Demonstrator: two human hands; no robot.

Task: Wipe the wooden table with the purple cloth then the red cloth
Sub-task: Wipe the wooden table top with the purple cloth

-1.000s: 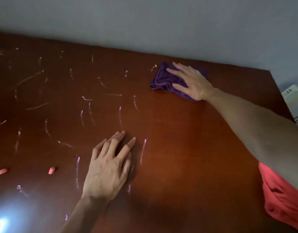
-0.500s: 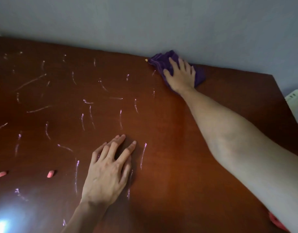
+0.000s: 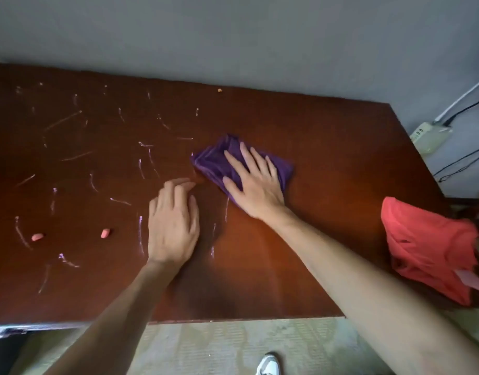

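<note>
The dark wooden table (image 3: 327,163) fills the view, with pale chalk-like streaks (image 3: 149,163) over its left half. A crumpled purple cloth (image 3: 214,161) lies near the table's middle. My right hand (image 3: 253,185) presses flat on it with fingers spread. Just left of the cloth, my left hand (image 3: 173,220) rests palm down on the bare wood and holds nothing. A red cloth (image 3: 427,247) hangs over the table's right edge, away from both hands.
Two small pink pieces (image 3: 105,233) lie on the left part of the table, and a tiny orange crumb (image 3: 220,90) sits near the back edge. A grey wall runs behind. A white power strip (image 3: 429,136) with cables is at the far right. A shoe (image 3: 268,365) shows below.
My right hand has dragged the purple cloth from the back edge toward me, to the table's middle. The streaks along that path are gone. My left hand has stayed put.
</note>
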